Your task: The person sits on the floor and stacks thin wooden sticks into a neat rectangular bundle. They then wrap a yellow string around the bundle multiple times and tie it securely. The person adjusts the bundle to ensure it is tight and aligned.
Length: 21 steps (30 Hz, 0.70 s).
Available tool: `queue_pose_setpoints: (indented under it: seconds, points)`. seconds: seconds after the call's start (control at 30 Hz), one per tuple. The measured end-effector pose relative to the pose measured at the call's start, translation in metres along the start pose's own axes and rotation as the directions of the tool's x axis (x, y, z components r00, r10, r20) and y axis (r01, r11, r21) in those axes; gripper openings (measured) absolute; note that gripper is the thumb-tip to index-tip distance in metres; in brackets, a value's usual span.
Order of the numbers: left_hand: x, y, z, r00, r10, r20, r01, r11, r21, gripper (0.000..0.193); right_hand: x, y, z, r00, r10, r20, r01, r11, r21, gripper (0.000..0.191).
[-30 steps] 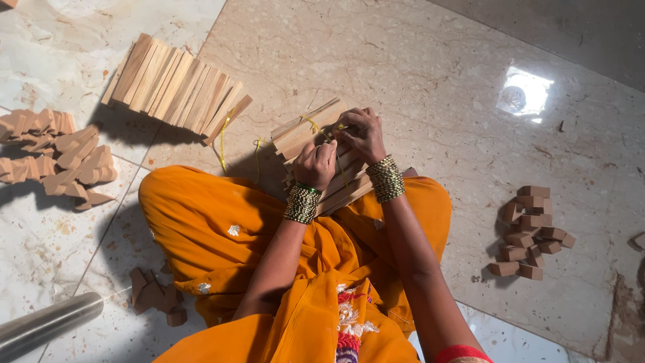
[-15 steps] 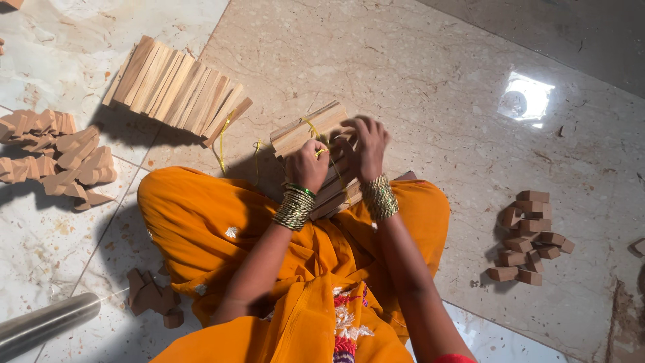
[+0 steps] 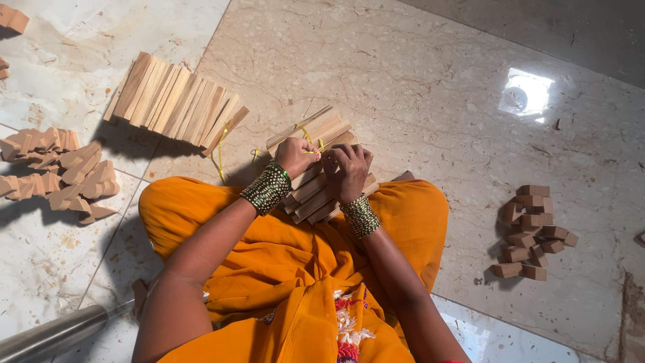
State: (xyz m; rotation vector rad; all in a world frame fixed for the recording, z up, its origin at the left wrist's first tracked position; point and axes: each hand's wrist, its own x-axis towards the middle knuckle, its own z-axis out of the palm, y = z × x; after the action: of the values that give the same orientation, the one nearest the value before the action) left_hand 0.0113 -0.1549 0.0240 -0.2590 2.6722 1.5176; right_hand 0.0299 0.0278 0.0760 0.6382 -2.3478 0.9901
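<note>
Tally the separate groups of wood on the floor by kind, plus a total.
Bundles of flat wooden slats: 2, one tied bundle on the floor, one bundle under both hands
Piles of small wooden blocks: 2, left pile, right pile
Total: 4

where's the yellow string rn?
Head view, centre: the yellow string loops over the bundle of wooden slats on the orange-clad lap, pinched between the left hand and right hand.

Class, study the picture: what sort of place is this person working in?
Probably a home or small workshop floor used for handwork: polished marble floor, a tied stack of wooden slats, and a heap of small wooden blocks.
</note>
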Motion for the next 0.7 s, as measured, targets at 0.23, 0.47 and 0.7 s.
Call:
queue_pose_setpoints:
  seconds: [0.23,0.47,0.7]
  points:
    - [0.014,-0.01,-0.005,0.989,0.019,0.15,0.005,0.988,-0.156,0.015,-0.005,0.017,0.012,0.993,0.067,0.095,-0.07,0.997,0.027,0.02]
    - [0.017,0.01,-0.019,0.863,-0.378,0.336,0.485,0.806,-0.339,0.008,-0.011,0.018,0.019,0.997,0.073,0.022,-0.073,0.997,-0.012,0.015]
    - [0.011,0.028,-0.021,0.844,-0.436,0.313,0.525,0.79,-0.317,0.009,-0.009,-0.003,0.005,0.995,-0.087,-0.047,0.083,0.992,-0.091,0.008]
